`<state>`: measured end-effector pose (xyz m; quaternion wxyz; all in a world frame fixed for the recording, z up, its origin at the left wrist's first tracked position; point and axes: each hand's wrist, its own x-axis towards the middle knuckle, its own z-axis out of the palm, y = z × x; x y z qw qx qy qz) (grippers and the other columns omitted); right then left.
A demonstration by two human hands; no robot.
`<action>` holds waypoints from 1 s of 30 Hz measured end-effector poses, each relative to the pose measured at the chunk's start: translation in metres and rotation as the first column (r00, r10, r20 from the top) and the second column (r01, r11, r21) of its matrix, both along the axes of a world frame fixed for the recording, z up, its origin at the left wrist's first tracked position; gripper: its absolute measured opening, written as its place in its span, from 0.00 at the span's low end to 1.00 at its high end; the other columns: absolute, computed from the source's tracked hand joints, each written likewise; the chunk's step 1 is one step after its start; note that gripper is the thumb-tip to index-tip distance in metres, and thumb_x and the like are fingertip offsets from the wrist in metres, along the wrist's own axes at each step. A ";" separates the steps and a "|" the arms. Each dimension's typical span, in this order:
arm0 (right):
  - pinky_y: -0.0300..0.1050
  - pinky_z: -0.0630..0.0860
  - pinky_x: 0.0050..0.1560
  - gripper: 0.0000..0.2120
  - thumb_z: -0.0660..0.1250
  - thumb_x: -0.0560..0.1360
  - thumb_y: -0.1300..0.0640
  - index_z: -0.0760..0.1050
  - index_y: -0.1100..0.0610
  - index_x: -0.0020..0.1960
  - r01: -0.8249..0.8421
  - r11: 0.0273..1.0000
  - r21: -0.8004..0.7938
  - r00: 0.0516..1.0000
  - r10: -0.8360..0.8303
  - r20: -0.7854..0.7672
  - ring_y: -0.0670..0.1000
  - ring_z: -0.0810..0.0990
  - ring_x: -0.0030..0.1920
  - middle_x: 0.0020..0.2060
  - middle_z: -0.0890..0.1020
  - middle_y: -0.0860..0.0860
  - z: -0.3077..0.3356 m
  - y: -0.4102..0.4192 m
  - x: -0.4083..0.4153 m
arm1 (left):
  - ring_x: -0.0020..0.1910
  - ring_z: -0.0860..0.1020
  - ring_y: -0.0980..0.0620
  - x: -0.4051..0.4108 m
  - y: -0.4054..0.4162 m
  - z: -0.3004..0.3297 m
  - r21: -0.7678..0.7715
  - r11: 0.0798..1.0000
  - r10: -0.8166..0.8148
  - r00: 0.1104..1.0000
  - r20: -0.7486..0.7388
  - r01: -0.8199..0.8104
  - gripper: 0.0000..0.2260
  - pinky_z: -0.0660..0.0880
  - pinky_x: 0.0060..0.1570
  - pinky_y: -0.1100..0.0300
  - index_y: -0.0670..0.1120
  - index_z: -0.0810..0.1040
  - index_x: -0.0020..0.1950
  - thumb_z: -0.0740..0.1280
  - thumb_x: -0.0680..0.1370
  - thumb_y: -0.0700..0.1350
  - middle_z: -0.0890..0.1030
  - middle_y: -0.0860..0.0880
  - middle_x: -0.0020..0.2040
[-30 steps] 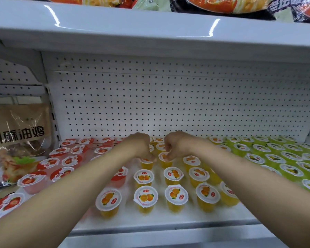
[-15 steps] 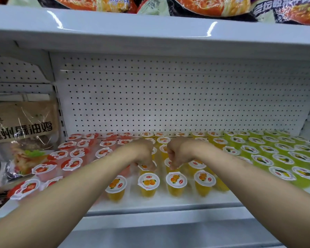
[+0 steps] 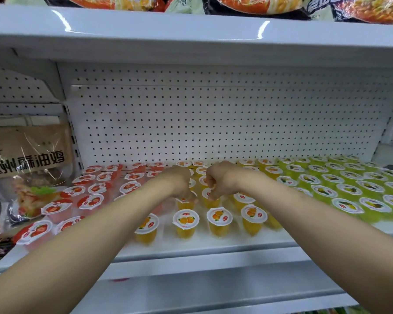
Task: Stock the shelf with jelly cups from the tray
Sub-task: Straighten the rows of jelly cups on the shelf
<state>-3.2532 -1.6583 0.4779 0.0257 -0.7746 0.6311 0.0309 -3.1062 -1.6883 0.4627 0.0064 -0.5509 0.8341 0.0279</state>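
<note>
The white shelf [image 3: 213, 247] carries rows of jelly cups: red ones [image 3: 93, 201] on the left, orange ones [image 3: 186, 219] in the middle, green ones [image 3: 349, 189] on the right. Both my arms reach in over the orange rows. My left hand [image 3: 182, 183] is curled downward, its fingertips gripping an orange cup [image 3: 184, 203] just behind the front row. Beside it, my right hand [image 3: 219, 181] pinches the lid rim of another orange cup [image 3: 211, 200]. The two hands are close together but apart. No tray is in view.
A white pegboard back panel [image 3: 213, 121] closes the shelf. The upper shelf [image 3: 191, 35] overhangs, with noodle packets [image 3: 259, 3] on it. A brown food bag [image 3: 27, 159] stands at the left. A lower shelf lip [image 3: 213, 288] juts out below.
Both hands have come forward from the middle orange rows to just behind the front row. Over the last half second they have hardly moved.
</note>
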 end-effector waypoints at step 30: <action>0.46 0.75 0.44 0.22 0.77 0.69 0.45 0.69 0.48 0.54 -0.061 0.975 0.216 0.995 0.075 -0.058 0.52 0.78 0.52 0.53 0.78 0.48 -0.001 0.050 0.003 | 0.52 0.77 0.46 0.005 0.056 0.002 0.218 0.963 -0.185 0.978 0.100 0.160 0.24 0.68 0.35 0.60 0.44 0.74 0.60 0.76 0.71 0.53 0.80 0.47 0.56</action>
